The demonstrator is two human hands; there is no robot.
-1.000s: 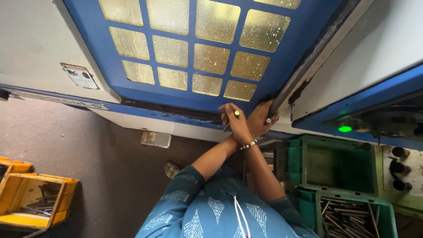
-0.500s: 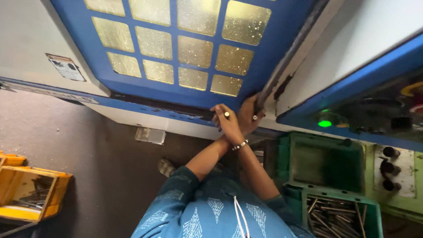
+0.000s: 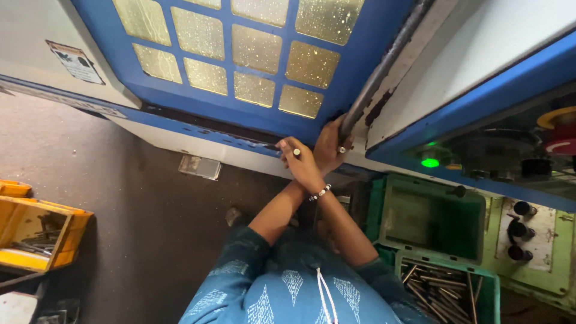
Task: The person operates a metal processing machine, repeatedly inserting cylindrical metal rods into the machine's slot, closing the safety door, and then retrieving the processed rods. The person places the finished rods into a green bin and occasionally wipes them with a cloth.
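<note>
**A:** Head view: status on the grips?

**B:** My right hand (image 3: 329, 144) is wrapped round the bottom end of the dark handle bar (image 3: 384, 66), clamped on it. The bar runs up the right edge of the blue windowed door (image 3: 156, 96). My left hand (image 3: 300, 161) has the ring and the bead bracelet. It sits just beside the right, touching it, with the fingers curled against the door's lower edge. I can't tell whether it actually holds anything.

**A:** Any tips for handling the door from there?

**B:** I'd say keep both wrists in line with the bar and load it along the door's track without twisting. My forearms converge close together, so I'd make sure the left isn't pinning the right. I'd keep my fingers off the seam between door and frame.

**A:** What's around you?

**B:** There's a green crate (image 3: 432, 216) near my right, with a crate of metal rods (image 3: 456, 288) below it. A green lamp (image 3: 429, 162) is lit on the panel. A yellow bin (image 3: 54, 234) sits on the floor, well apart to the left.
</note>
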